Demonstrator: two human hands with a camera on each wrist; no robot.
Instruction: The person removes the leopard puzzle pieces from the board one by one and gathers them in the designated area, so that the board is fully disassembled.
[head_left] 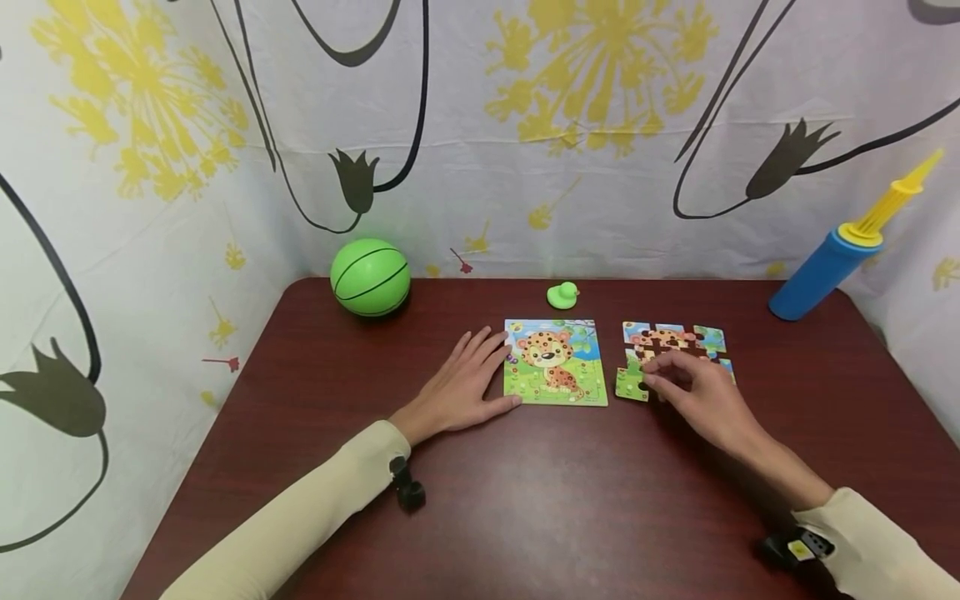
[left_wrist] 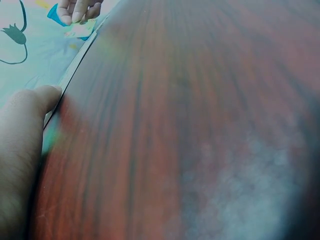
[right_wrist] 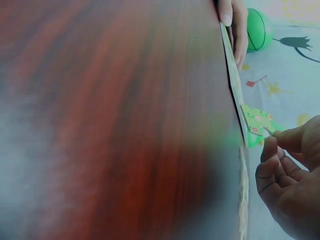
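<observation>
My right hand (head_left: 705, 400) pinches a green jigsaw piece (head_left: 630, 386) at its edge between thumb and fingertips. In the right wrist view the piece (right_wrist: 256, 119) is tilted up, with small flowers printed on it. Behind and partly under this hand lie several jigsaw pieces (head_left: 667, 337) in loose rows, forming part of a spotted cub picture. To the left is a square picture board (head_left: 555, 360) showing a whole spotted cub. My left hand (head_left: 467, 385) lies with fingers extended along the board's left side, fingertips at its edge and thumb at its lower left corner.
A green ball (head_left: 371, 277) with black lines sits at the table's back left. Behind the board stands a small green rubber duck (head_left: 562, 295). A blue and yellow hand pump (head_left: 825, 271) leans at the back right of the dark wooden table (head_left: 510, 500), near the patterned cloth (head_left: 465, 183).
</observation>
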